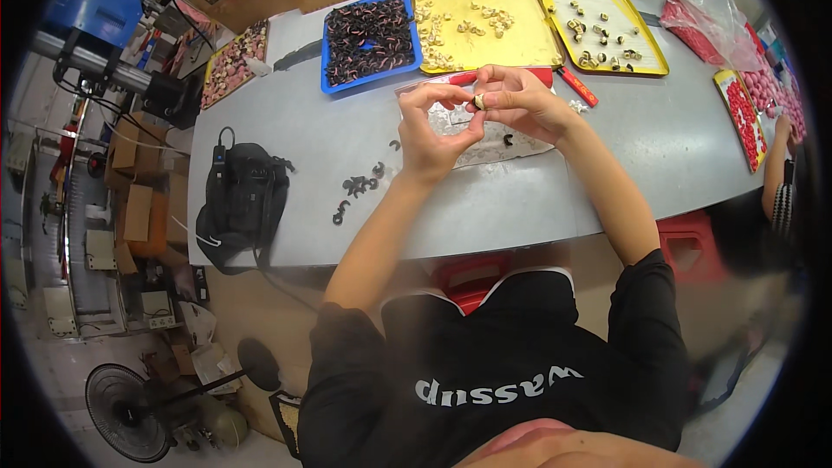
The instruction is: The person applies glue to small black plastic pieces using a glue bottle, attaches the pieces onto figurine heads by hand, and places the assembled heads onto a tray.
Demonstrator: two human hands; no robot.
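Left hand (433, 139) and right hand (530, 108) meet above the table (303, 134), pinching 1 small cream-and-dark piece (479, 101) between thumb and index fingertips. Piece position: just above a whitish board (498, 149), on the near side of the trays.

Containers:
- Blue tray (368, 81), quantity 1: dark curved pieces with pinkish bands, heaped around a bare blue patch.
- Middle yellow tray (520, 48): cream pieces, grouped mainly at the left side and centre.
- Right yellow tray (653, 56): cream-and-dark pieces, spaced apart at the far end and closer together at the near end. Yellow trays of this large type: 2.
- Narrow tray (733, 126), far right, quantity 1: red pieces.
- Clear plastic bag (715, 30), quantity 1: red contents.
- Left-hand flat tray (230, 94), quantity 1: pink and cream pieces.

Pose: both forearms extend forward from bent elbows and converge at the held piece. Wrists are raised; the left thumb and index finger form a ring shape.

Loose items: 1 dark curved piece (509, 140) lies on the board. A dark cluster (357, 185) lies left of the left forearm; overlap prevents an exact count. 1 red-handled tool (578, 87) lies near the right yellow tray.
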